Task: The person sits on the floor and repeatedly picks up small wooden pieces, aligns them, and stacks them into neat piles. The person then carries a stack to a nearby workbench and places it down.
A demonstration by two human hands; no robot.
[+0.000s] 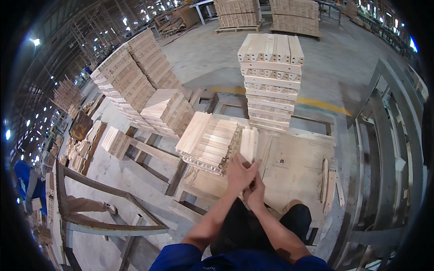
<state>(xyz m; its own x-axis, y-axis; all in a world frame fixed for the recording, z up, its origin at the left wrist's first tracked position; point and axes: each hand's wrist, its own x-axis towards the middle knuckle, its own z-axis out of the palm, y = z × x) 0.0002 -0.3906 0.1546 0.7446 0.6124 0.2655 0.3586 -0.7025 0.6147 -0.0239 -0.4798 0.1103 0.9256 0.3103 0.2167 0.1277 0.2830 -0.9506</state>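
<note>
Being grasped at their near end by the left hand [241, 175], the strips [249, 141] are located on the near side of the tall stack [272, 83]. The right hand [255, 192] is placed against the left; its grip cannot be made out, fingers partly hidden. Near-left of the tall stack, a low pile [209, 141] is set; a wide stack [131, 74] is noted at its left.

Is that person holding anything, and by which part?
Pale wooden pieces, held at their near end by the left hand; whether the right hand grips too is unclear.
</note>
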